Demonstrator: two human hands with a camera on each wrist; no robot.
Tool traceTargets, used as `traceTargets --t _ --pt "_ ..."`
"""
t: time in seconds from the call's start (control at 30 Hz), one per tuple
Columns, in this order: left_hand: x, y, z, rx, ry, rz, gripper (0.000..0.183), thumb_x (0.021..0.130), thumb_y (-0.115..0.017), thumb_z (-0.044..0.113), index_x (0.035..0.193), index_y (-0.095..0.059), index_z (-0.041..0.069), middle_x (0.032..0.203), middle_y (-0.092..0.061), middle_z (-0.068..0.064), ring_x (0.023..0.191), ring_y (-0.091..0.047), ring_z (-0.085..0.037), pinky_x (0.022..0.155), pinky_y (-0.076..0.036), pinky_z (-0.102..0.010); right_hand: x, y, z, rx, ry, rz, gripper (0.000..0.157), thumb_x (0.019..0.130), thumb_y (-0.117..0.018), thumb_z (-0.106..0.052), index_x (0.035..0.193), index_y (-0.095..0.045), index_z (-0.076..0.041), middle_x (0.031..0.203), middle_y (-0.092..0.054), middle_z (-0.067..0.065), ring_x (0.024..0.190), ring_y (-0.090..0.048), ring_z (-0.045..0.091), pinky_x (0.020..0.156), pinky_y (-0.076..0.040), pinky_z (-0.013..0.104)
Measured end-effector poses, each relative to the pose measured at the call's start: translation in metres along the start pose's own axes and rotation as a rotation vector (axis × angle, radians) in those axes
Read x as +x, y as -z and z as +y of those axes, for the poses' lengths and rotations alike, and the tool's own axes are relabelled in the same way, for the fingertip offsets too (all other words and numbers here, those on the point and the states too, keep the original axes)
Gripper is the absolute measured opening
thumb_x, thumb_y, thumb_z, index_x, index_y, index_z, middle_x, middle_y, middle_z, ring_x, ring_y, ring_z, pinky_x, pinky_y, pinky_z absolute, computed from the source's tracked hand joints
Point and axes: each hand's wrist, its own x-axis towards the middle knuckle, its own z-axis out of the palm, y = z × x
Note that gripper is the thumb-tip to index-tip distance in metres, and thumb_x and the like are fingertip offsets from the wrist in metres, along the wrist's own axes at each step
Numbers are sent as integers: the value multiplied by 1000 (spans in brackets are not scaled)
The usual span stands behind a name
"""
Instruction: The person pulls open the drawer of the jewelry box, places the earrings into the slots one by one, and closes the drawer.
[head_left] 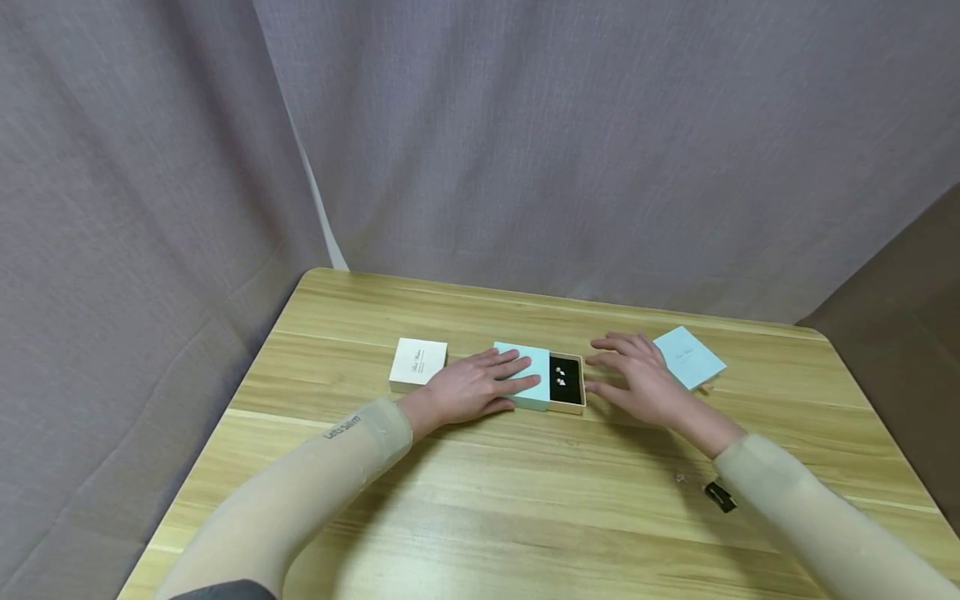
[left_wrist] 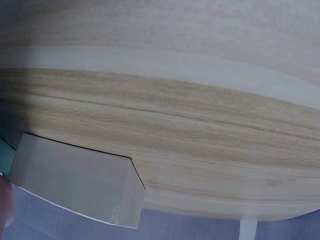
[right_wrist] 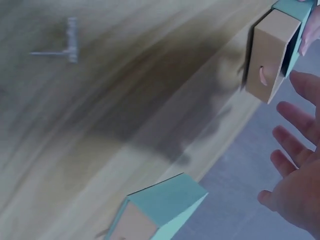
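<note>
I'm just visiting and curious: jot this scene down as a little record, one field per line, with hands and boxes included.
Left hand: fingers spread on the blue box
Right hand: fingers apart, beside the drawer; touching or not, unclear
Drawer: partly out of the blue box, dark inside
In drawer: small shiny pieces
White box: left of the blue box
Second blue box: right of the drawer
Surface: wood-patterned table

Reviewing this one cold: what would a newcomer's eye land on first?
Probably the partly open pale blue box at mid-table, its black-lined drawer showing small shiny pieces. The left hand rests on its cover; the right hand is near the drawer's end. A white box sits left, another blue box right.
</note>
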Motion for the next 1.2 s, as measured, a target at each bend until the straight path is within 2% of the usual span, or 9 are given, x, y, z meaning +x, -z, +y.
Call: traceTargets --t 0.23,0.4,0.87,0.97,1.2 --pt "0 -1 0 -14 -6 9 57 111 -59 41 163 -48 22 167 -45 -10 155 -42 -27 128 -34 -44 -10 -8 9 -21 28 42 50 95 -82 -21 139 -69 -1 154 -56 24 146 -41 49 125 -14 76" --pt "0 -1 0 -20 -5 5 57 111 -58 41 164 -47 21 168 -44 -10 156 -41 -27 129 -34 -44 -12 -17 15 -25 26 55 48 95 -82 -20 138 -70 -1 154 -55 25 146 -41 51 124 -15 77" --pt "1 -2 0 7 6 -11 58 112 -55 44 165 -45 23 169 -42 -8 157 -39 -25 129 -32 -42 -8 -38 19 28 47 105 11 95 -81 -11 106 -81 -8 142 -65 23 139 -50 48 120 -18 80" --pt "1 -2 0 8 6 -13 58 112 -55 44 165 -45 23 169 -42 -8 157 -39 -25 129 -32 -42 -6 -40 19 60 31 105 7 94 -80 -8 101 -80 -9 142 -66 22 138 -51 47 121 -18 78" --pt "1 -2 -1 3 4 -11 58 112 -55 44 165 -45 23 169 -42 -8 157 -39 -25 129 -32 -42 1 -45 20 98 29 127 5 91 -81 -5 92 -79 -9 138 -67 22 131 -55 45 115 -30 73"
